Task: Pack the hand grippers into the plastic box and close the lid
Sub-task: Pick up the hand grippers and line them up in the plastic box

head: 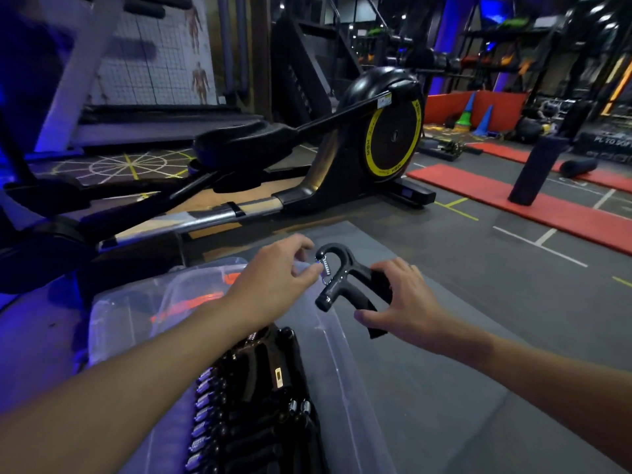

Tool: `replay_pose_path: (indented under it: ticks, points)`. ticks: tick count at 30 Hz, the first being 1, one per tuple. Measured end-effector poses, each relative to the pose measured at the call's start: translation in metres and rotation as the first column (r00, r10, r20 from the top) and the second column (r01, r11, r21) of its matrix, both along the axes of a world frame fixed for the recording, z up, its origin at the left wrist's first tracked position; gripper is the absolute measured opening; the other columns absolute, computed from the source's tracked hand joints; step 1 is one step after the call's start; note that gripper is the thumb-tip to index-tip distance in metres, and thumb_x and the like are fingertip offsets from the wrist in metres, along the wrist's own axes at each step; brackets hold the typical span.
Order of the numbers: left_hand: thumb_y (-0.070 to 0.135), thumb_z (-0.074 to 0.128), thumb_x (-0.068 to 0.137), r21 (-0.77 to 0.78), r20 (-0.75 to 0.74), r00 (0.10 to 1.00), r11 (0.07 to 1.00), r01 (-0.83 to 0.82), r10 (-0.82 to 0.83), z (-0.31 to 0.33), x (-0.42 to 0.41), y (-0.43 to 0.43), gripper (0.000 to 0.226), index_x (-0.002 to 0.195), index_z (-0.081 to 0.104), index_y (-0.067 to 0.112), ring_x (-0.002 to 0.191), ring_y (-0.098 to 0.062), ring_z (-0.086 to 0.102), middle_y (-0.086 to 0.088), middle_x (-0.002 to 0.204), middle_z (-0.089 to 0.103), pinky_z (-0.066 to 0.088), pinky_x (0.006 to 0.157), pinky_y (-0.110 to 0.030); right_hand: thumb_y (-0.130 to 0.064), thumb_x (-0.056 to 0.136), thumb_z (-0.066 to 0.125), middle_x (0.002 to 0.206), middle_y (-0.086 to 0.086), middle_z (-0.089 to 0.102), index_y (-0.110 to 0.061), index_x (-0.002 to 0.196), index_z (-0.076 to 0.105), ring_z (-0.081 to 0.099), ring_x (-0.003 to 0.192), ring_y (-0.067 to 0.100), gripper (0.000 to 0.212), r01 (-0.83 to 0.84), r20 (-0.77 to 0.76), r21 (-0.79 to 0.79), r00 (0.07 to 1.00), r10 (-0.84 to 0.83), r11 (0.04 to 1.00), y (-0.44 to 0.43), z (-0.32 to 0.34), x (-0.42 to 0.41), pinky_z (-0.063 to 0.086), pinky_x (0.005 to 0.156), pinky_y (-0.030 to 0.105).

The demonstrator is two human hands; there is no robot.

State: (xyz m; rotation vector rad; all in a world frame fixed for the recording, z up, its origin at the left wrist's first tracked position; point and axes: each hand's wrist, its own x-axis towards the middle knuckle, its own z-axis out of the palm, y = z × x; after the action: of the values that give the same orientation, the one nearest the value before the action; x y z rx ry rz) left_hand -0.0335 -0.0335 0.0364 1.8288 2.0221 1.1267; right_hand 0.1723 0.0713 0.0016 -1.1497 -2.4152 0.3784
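A person's right hand holds a black hand gripper with foam-covered handles in the air, just past the far right edge of a clear plastic box. The fingers curl over the two handles from the right and the thumb reaches under them from below. The gripper's curved top points up and away from the person. The left hand comes in from the left over the box, its thumb and forefinger pinching the small metal spring at the gripper's head while the other fingers stay loosely curled above.

The box stands open on a grey mat that lies on the dark gym floor. Its near half holds a row of black hand grippers packed tightly side by side, their silver springs lined up along the left. At the far end of the box, orange parts show blurred through the clear plastic; what they belong to cannot be told.

Beyond the box stands a black elliptical trainer with a yellow-ringed flywheel, and a treadmill sits behind it to the left. To the right, long red floor mats run across the floor, a black upright padded post stands on one of them, and blue and green cones sit farther back.
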Motion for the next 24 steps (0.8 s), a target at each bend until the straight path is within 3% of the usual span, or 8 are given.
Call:
replay_pose_path:
  ticks: [3,8,12,16,19,22,24]
  points:
    - [0.042,0.069,0.084,0.002,0.059,0.998,1.0,-0.028,0.028,0.005,-0.005,-0.015,0.026,0.106,0.06,0.031,0.082,-0.004,0.062,0.014,0.091,0.062,0.052,0.08,-0.031,-0.065,0.052,0.063,0.1,-0.015,0.045,-0.031,0.113,0.051,0.04,0.097,0.012,0.07,-0.066,0.02,0.003,0.998,0.066,0.998,-0.034,0.011,-0.007,0.043,0.083,0.031]
    - [0.035,0.076,0.079,-0.02,0.035,0.997,0.997,-0.068,0.069,0.008,-0.02,-0.036,0.022,0.097,0.066,0.025,0.065,-0.003,0.059,0.01,0.078,0.065,0.047,0.065,-0.024,-0.051,0.061,0.077,0.099,-0.016,0.041,-0.03,0.11,0.05,0.038,0.096,0.01,0.06,-0.069,0.007,-0.027,0.998,0.069,0.997,-0.073,0.014,-0.024,0.039,0.079,0.027]
    - [0.031,0.075,0.079,-0.037,0.085,0.99,0.994,-0.107,0.11,0.004,-0.03,-0.043,0.014,0.088,0.07,0.021,0.064,-0.013,0.066,0.003,0.071,0.069,0.058,0.07,-0.039,-0.053,0.063,0.076,0.102,-0.015,0.04,-0.03,0.106,0.045,0.036,0.096,0.01,0.058,-0.058,0.058,-0.078,0.996,0.063,0.995,-0.095,0.012,-0.038,0.043,0.083,0.03]
    - [0.024,0.072,0.083,-0.057,0.083,0.991,0.994,-0.095,0.1,0.0,-0.041,-0.049,0.007,0.086,0.072,0.017,0.059,-0.013,0.067,0.003,0.068,0.07,0.059,0.068,-0.037,-0.054,0.066,0.075,0.102,-0.012,0.044,-0.03,0.103,0.045,0.042,0.097,0.012,0.054,-0.061,0.09,-0.176,0.993,0.078,0.983,-0.109,0.006,-0.049,0.045,0.084,0.033]
    - [0.022,0.071,0.084,-0.076,0.007,0.997,0.994,-0.073,0.074,-0.004,-0.048,-0.052,0.005,0.087,0.075,0.019,0.066,-0.008,0.064,0.007,0.069,0.068,0.054,0.07,-0.029,-0.05,0.071,0.072,0.087,-0.008,0.061,-0.028,0.091,0.05,0.064,0.078,0.018,0.037,-0.099,0.023,-0.321,0.993,0.112,0.942,-0.111,0.003,-0.057,0.055,0.074,0.044]
    - [0.019,0.07,0.086,-0.098,-0.01,1.0,0.995,-0.021,0.021,-0.01,-0.051,-0.057,0.006,0.089,0.076,0.018,0.066,-0.006,0.062,0.005,0.072,0.069,0.049,0.068,-0.027,-0.027,0.077,0.078,0.076,0.001,0.066,-0.018,0.092,0.056,0.066,0.056,0.021,0.027,-0.136,-0.103,-0.434,0.99,0.1,0.891,-0.113,-0.002,-0.062,0.056,0.05,0.039]
    - [0.016,0.069,0.086,-0.114,0.002,1.0,0.993,0.018,-0.018,-0.014,-0.053,-0.06,0.008,0.091,0.076,0.017,0.059,0.002,0.058,0.005,0.074,0.069,0.048,0.065,-0.024,-0.026,0.076,0.08,0.077,0.002,0.067,-0.018,0.094,0.057,0.064,0.057,0.015,0.03,-0.159,-0.125,-0.435,0.985,0.115,0.886,-0.115,-0.006,-0.065,0.057,0.056,0.04]
